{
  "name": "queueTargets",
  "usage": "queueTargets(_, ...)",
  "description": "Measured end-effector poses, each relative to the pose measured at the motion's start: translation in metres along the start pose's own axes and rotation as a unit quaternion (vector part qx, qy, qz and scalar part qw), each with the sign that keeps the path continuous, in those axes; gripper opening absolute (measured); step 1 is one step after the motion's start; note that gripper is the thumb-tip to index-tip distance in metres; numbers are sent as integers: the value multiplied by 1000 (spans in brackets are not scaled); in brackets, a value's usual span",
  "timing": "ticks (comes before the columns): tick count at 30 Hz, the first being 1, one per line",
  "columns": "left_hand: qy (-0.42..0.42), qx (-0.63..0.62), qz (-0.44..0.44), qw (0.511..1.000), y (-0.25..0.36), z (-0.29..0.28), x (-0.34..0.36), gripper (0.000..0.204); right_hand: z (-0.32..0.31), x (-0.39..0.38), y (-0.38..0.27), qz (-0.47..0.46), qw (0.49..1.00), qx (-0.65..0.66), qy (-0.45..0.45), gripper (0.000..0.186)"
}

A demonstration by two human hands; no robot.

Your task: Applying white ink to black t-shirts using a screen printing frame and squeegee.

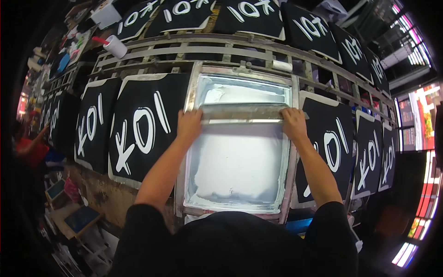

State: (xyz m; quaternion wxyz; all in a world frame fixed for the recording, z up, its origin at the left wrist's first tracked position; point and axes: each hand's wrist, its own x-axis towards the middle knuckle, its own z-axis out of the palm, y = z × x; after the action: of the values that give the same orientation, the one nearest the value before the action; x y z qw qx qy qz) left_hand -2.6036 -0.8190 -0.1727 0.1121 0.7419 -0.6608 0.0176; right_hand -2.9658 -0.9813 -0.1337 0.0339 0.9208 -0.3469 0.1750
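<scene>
Left hand point(189, 124) and right hand point(294, 123), fingers clamped on the squeegee point(242, 112), apparently spread white ink point(235, 161); the next move likely calls for even pressure.

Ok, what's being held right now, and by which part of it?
A long squeegee: left hand on its left end, right hand on its right end.
</scene>
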Motion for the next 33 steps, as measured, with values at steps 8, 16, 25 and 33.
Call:
queueTargets(8, -184, -90, -57, 977, 50, -86, -104, 30, -56, 11, -5, 20, 959, 50, -278, 38)
queueTargets(16, -120, 12, 30, 992, -8, -69, 111, 35, -12, 101, 83, 123, 969, -5, -213, 50)
queueTargets(25, -178, 35, 96, 979, -22, -32, 185, 48, -16, 59, 49, 245, 928, 3, -282, 40)
queueTargets(33, -267, -15, 236, 934, 44, -40, 93, 29, -67, -151, -88, 326, 882, 61, -333, 27)
